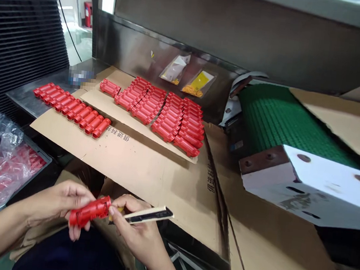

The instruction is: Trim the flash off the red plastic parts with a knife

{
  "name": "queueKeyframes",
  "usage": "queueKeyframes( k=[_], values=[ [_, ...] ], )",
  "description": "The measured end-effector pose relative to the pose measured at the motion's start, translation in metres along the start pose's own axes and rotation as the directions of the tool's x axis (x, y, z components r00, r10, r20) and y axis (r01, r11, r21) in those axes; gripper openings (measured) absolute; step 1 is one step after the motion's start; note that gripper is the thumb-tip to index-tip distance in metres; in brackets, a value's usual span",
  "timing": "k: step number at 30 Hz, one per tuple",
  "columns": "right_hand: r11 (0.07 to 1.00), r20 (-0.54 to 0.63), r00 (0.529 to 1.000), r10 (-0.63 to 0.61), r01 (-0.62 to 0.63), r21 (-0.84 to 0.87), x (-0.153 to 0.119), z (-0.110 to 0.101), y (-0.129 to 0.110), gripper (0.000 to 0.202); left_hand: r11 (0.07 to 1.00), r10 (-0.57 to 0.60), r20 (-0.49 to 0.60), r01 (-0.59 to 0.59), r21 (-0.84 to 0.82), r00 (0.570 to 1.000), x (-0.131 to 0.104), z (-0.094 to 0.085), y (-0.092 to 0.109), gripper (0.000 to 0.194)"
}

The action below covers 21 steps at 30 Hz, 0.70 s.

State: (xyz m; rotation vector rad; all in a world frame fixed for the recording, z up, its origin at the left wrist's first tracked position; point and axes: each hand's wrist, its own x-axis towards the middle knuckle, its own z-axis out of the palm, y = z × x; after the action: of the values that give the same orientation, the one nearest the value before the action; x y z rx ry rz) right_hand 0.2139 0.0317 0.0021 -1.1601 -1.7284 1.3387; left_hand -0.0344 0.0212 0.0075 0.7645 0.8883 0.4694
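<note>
My left hand (63, 202) is closed around a red plastic tube (89, 212) with raised collars and cut-outs, held tilted above my lap. In my right hand (140, 228) is a slim tool that looks like a utility knife (149, 215), its cream-and-black handle pointing away to the right. The knife's working end is mostly hidden by the fingers, close to the tube's right end. A small yellow bit shows between those fingers. On the cardboard sheet (140, 161) beyond, similar red tubes (166, 112) lie in several rows, and one more row of red tubes (75, 108) runs along the left.
At lower left, a dark crate (47, 157) holds red parts under clear plastic film (6, 178). A green conveyor belt (266, 117) with a white metal end bracket (317, 189) stands at right. Two small plastic bags (200, 83) with yellow items hang on the metal panel behind.
</note>
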Motion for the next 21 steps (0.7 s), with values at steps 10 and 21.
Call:
queueKeyframes(
  k=[10,21],
  values=[
    [0.959,-0.364,0.923,0.128,-0.021,0.284,0.007,-0.022,0.005,0.044,0.169,0.75,-0.292,0.256,0.952,0.594,0.099,-0.001,0.088,0.022],
    [0.904,-0.41,0.863,0.296,-0.115,0.412,-0.006,-0.026,0.021,0.049,-0.064,0.845,-0.175,0.419,0.906,0.506,0.135,-0.047,0.182,0.025]
  ],
)
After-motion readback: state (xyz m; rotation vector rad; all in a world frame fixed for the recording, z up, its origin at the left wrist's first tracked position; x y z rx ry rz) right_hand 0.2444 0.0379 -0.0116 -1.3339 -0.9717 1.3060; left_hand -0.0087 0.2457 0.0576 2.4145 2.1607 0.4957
